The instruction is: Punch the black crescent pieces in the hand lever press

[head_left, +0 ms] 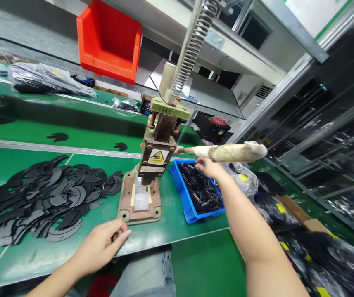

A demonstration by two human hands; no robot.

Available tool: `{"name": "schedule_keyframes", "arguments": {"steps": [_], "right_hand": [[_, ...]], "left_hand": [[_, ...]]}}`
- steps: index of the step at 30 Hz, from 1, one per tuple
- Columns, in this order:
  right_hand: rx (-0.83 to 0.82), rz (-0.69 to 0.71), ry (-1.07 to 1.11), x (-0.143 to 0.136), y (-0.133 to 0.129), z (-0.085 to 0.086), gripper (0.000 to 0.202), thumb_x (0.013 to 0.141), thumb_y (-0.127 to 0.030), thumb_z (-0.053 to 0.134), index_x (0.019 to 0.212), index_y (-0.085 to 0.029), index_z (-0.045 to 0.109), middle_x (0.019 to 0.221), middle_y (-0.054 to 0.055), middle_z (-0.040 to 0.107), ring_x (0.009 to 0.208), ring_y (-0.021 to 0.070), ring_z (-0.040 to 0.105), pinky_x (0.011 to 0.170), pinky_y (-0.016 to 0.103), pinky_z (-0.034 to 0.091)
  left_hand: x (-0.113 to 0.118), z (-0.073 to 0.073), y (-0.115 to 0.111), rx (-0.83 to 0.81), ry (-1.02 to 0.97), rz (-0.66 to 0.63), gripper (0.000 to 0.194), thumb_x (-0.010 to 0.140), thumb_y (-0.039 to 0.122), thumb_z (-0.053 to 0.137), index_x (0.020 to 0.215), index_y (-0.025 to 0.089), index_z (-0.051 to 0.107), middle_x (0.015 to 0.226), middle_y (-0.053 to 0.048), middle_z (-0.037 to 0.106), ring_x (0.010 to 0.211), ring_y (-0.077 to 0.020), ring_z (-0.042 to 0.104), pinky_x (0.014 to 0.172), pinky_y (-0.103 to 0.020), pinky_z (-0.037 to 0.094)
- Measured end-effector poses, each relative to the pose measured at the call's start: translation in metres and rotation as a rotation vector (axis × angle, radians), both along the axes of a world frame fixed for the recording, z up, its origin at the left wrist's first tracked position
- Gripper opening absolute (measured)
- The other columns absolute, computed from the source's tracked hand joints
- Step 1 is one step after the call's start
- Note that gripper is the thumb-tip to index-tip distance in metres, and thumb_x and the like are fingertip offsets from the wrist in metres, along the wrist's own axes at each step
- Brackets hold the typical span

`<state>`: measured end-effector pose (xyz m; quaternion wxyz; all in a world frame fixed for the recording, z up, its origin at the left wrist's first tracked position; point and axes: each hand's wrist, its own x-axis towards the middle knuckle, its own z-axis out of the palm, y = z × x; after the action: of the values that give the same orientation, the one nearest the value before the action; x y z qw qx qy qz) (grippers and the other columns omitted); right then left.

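Observation:
My left hand (107,244) rests at the front of the green table, just short of the hand press (156,159). Its fingers are loosely curled and nothing shows in them. My right hand (207,167) reaches under the press lever (235,152) to the far end of a blue bin (184,197). The fingertips there are drawn together over small black parts (200,187); whatever they pinch is too small to make out. A pale metal block (141,198) sits on the press base, beneath the ram.
Many flat, curved black pieces (62,192) lie heaped left of the press. Beyond a metal rail, a few more rest on a green belt (93,134). A red bin (110,41) hangs above. Plastic-wrapped bags (328,251) and cardboard are at right.

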<state>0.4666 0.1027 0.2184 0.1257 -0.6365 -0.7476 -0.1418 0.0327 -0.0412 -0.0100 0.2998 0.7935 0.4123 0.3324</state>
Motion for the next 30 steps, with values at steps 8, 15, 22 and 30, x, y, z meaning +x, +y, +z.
{"name": "schedule_keyframes", "arguments": {"steps": [8,15,22,30], "right_hand": [[-0.222,-0.056,-0.036,-0.031,-0.025,-0.061,0.043,0.099,-0.045,0.066,0.132,-0.019,0.063,0.135,0.01,0.065,0.12,0.0229,0.066,0.104,0.048,0.059],[-0.132,-0.14,-0.031,-0.051,-0.03,-0.064,0.04,0.099,-0.046,0.065,0.129,-0.018,0.064,0.131,0.01,0.067,0.115,0.0216,0.067,0.1,0.046,0.061],[0.117,-0.028,0.129,-0.046,-0.069,-0.051,0.035,0.103,-0.04,0.057,0.126,-0.017,0.068,0.124,0.013,0.07,0.115,0.0229,0.068,0.107,0.047,0.057],[0.224,0.582,0.343,-0.143,-0.145,-0.127,0.047,0.102,-0.031,0.058,0.149,-0.027,0.055,0.107,0.007,0.074,0.097,0.0196,0.072,0.091,0.038,0.064]], "left_hand": [[0.001,-0.001,-0.004,0.002,0.023,-0.009,0.035,0.105,0.054,0.052,0.088,0.024,0.063,0.078,0.001,0.066,0.073,-0.0174,0.06,0.071,-0.027,0.045],[0.003,0.0,-0.006,0.026,0.008,0.011,0.037,0.106,0.054,0.05,0.088,0.024,0.061,0.079,0.0,0.065,0.074,-0.0173,0.06,0.072,-0.028,0.045],[0.001,0.004,-0.003,0.078,-0.058,0.038,0.033,0.105,0.048,0.054,0.086,0.022,0.062,0.08,0.0,0.065,0.074,-0.0164,0.06,0.07,-0.028,0.044],[-0.001,0.021,-0.019,0.153,-0.366,0.091,0.024,0.1,0.038,0.066,0.117,0.022,0.065,0.096,-0.003,0.067,0.078,-0.0147,0.063,0.071,-0.029,0.053]]}}
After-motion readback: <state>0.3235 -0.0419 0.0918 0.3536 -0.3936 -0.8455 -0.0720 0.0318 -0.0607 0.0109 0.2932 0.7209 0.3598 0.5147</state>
